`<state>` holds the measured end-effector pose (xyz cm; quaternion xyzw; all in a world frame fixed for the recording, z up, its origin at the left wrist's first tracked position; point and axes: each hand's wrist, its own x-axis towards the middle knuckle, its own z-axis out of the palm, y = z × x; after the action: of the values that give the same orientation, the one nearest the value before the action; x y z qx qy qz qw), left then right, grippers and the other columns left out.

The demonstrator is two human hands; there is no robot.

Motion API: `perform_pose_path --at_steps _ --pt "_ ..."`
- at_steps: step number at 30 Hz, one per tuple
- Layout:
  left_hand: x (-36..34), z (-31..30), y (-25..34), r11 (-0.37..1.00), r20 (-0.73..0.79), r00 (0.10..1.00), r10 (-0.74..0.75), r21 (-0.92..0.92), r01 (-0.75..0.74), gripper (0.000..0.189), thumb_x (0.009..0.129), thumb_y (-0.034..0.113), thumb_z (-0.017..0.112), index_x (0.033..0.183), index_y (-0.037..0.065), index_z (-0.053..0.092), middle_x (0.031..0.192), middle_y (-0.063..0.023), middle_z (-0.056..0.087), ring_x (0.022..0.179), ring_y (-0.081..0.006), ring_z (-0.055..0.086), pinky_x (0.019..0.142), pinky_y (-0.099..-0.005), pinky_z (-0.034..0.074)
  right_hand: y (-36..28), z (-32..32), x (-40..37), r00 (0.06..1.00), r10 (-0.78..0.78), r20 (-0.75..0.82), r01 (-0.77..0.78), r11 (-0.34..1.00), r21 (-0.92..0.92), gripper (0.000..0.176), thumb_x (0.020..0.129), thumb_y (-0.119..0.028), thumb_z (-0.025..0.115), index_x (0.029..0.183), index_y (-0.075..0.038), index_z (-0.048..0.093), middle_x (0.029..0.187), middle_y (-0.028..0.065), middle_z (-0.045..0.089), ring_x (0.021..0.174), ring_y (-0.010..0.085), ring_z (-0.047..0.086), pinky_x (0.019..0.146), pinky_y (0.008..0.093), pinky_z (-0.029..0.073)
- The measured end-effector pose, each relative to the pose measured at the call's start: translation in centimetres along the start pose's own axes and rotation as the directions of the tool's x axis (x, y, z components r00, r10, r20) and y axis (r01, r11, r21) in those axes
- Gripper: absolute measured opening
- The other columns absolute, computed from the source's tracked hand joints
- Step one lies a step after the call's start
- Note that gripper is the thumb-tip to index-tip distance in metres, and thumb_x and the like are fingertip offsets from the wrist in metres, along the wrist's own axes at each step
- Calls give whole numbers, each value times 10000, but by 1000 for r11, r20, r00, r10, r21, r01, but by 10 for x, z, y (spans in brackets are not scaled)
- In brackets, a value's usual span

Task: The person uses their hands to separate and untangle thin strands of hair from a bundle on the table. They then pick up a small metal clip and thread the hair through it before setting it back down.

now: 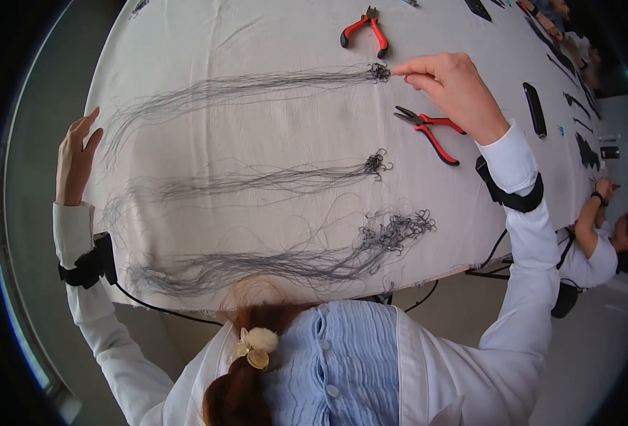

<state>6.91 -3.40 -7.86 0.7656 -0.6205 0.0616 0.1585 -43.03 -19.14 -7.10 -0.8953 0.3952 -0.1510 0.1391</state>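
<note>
Three bundles of fish hooks tied to long thin dark lines lie across the white cloth. At the far bundle's hook cluster (380, 72), my right hand (457, 91) has its index finger and thumb close together, pinched at the edge of the hooks. My left hand (76, 157) is at the cloth's left edge, thumb and fingers apart, near the loose line ends (126, 113). Closer to me are a middle hook cluster (376, 165) and a larger, tangled near cluster (399, 231), lines trailing left. Red-handled pliers (427, 129) lie just below my right hand.
A second pair of red-handled pliers (366, 31) lies beyond the far bundle. A black elongated object (534, 109) rests to the right. Cables run from black wrist straps on both my arms. Other people sit along the table at right, one with a dark wristband (598, 197).
</note>
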Motion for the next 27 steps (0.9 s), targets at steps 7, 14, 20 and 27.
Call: perform_pose_path --at_steps 7,14,20,27 --pt "-31 -48 110 990 277 958 -76 -93 105 132 832 124 629 756 23 667 672 -58 635 580 -112 591 514 -247 430 -49 -6 -66 865 -85 494 -113 927 358 178 781 -135 645 875 16 662 733 129 640 649 214 594 614 297 456" --pt "-91 -22 223 830 513 698 500 -514 -217 500 630 82 794 1094 83 608 1112 -135 562 907 -265 602 731 -363 530 -60 20 -92 958 84 273 -129 980 151 209 785 -166 658 745 33 608 665 160 592 595 284 584 553 356 438" --pt "-131 13 256 720 446 580 682 -552 -421 761 596 98 806 1281 127 476 1364 -220 305 1252 -384 354 953 -447 451 -60 24 -98 927 220 303 -268 955 127 200 789 -165 656 710 9 598 632 153 585 580 300 582 530 365 441" --pt "-142 7 256 600 459 393 797 -523 -606 514 734 105 650 1223 14 525 1409 -133 348 1338 -388 242 980 -543 397 -63 21 -113 916 191 354 -248 961 121 128 760 -96 638 703 -12 560 619 141 585 589 307 590 532 371 450"
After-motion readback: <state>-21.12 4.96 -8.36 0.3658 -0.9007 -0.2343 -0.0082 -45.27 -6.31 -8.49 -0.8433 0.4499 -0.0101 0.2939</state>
